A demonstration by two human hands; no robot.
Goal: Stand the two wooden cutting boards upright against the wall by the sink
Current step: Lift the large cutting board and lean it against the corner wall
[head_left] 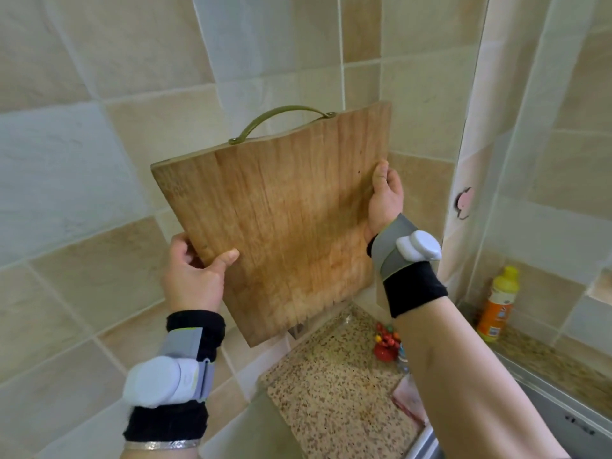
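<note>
A large wooden cutting board [284,220] with an olive metal handle [281,122] on its top edge is held up in the air in front of the tiled wall, tilted with its top leaning left. My left hand [193,273] grips its left edge, thumb on the front face. My right hand [384,200] grips its right edge. The board's lower corner hangs above the speckled counter [331,385]. Only one cutting board is in view.
Beige tiled walls [82,193] meet in a corner behind the board. On the counter stand a small red ornament [385,342] and, at the right, an orange bottle with a yellow cap [498,303]. A steel sink edge [543,402] shows at lower right.
</note>
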